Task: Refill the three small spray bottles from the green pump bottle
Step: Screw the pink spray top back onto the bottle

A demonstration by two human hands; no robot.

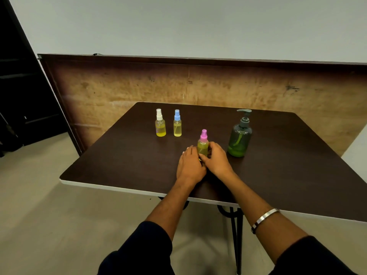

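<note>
A small spray bottle with a pink cap (203, 142) stands upright on the dark table (129, 161), holding yellow liquid. My right hand (215, 158) curls round its lower body from the right. My left hand (189, 165) lies against its left side with fairly straight fingers. The green pump bottle (239, 135) stands just to the right, about a third full of green liquid. Two more small spray bottles stand at the back left: one with a white cap (160, 124) and one with a blue cap (177, 124), both holding yellow liquid.
A brown board (178, 84) leans upright behind the table against a pale wall. Dark shelving (23, 86) stands at the far left. The table's near edge is white, with black legs (236, 225) below it.
</note>
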